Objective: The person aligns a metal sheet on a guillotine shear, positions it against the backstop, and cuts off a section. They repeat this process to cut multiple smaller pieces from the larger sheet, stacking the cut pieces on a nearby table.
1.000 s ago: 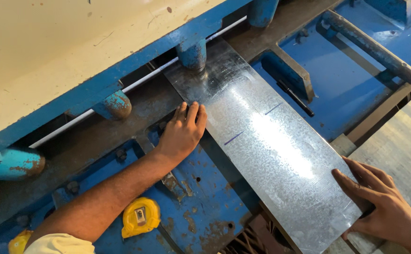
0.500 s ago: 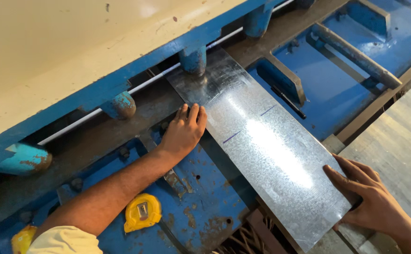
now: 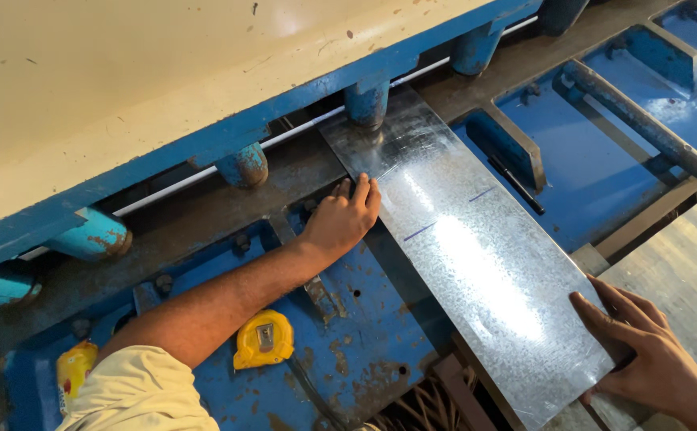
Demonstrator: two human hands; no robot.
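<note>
A long shiny galvanised metal sheet (image 3: 468,247) lies on the blue bed of a shearing machine (image 3: 580,152), its far end under a blue hold-down foot (image 3: 367,102). Short blue lines are marked across the sheet. My left hand (image 3: 340,221) rests flat at the sheet's left edge near the far end, fingers together and touching the metal. My right hand (image 3: 644,351) presses on the sheet's near right corner with fingers spread over its edge.
The machine's cream and blue guard (image 3: 165,104) runs across the top with several blue hold-down feet (image 3: 243,165). A yellow tape measure (image 3: 262,339) lies on the bed by my left forearm. A black pen (image 3: 516,183) lies right of the sheet. Grey sheets (image 3: 684,271) lie at right.
The view has shifted slightly. Both hands stay on the sheet, and the sheet seems to sit a little further under the hold-down foot.
</note>
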